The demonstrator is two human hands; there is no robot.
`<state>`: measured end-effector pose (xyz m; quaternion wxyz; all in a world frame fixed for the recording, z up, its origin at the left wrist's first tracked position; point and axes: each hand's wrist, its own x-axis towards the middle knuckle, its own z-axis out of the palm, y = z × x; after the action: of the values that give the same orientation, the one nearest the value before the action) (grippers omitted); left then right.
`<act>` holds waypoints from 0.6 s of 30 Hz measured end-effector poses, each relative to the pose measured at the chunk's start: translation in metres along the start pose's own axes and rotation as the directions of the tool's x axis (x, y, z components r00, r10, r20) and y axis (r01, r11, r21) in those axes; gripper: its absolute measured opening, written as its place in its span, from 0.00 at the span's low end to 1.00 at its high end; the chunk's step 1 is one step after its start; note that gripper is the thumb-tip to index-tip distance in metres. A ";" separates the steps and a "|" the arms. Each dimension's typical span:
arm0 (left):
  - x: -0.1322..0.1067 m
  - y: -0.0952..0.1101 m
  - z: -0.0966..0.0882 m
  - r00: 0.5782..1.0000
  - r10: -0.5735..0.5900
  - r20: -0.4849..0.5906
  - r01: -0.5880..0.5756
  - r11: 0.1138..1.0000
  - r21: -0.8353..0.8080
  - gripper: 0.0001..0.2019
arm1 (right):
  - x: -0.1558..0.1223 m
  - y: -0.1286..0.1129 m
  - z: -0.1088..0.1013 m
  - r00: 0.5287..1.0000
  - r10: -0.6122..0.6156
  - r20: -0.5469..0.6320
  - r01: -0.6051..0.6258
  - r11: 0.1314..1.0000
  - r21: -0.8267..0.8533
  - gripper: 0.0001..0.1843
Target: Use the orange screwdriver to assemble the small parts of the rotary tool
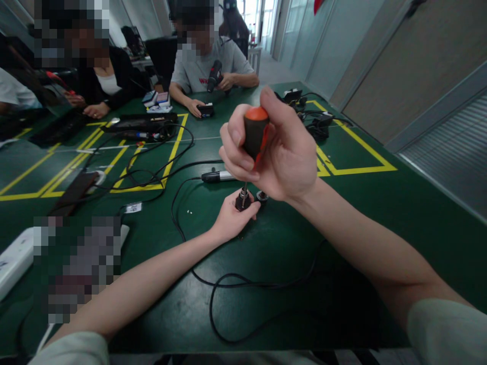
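Note:
My right hand [281,147] is wrapped round the black and orange handle of a screwdriver [255,133], held upright with its shaft pointing down. Below it, my left hand [234,215] grips a small black part [242,202] on the table; its kind is not clear. The screwdriver's tip meets the top of that part, though the exact contact is too small to make out. Right beside my left fingers stands another dark round piece [262,197]. Just behind lies a silver and black cylindrical tool [217,176] with a cable, its right end hidden behind my right hand.
Black cable loops [247,284] cross the green table [365,238]. At left lie a white power strip [19,258] and a blurred phone-like slab [85,268]. Across the table, a person in a grey shirt holds a power drill [215,76]. Black devices with cables [317,124] sit at far right.

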<state>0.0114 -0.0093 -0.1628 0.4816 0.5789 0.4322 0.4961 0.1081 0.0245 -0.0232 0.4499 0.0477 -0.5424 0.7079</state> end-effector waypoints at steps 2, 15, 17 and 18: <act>0.000 0.001 0.000 1.000 -0.001 0.001 0.001 1.000 0.005 0.16 | 0.001 0.003 -0.001 1.000 0.002 0.020 -0.003 1.000 0.028 0.33; -0.001 0.001 -0.001 1.000 0.014 0.006 -0.014 1.000 0.008 0.16 | -0.001 -0.001 0.007 0.993 0.030 -0.111 -0.036 0.998 -0.046 0.35; -0.001 0.001 -0.001 1.000 0.015 0.007 -0.015 1.000 0.008 0.16 | -0.001 0.001 0.006 0.996 -0.005 -0.083 0.001 0.999 -0.042 0.36; -0.001 0.001 -0.001 1.000 0.017 0.008 -0.017 1.000 0.008 0.15 | -0.001 0.002 0.006 0.997 -0.011 -0.071 0.009 0.999 -0.039 0.36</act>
<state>0.0101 -0.0097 -0.1622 0.4766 0.5864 0.4276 0.4961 0.1050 0.0193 -0.0228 0.4732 0.0167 -0.5394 0.6963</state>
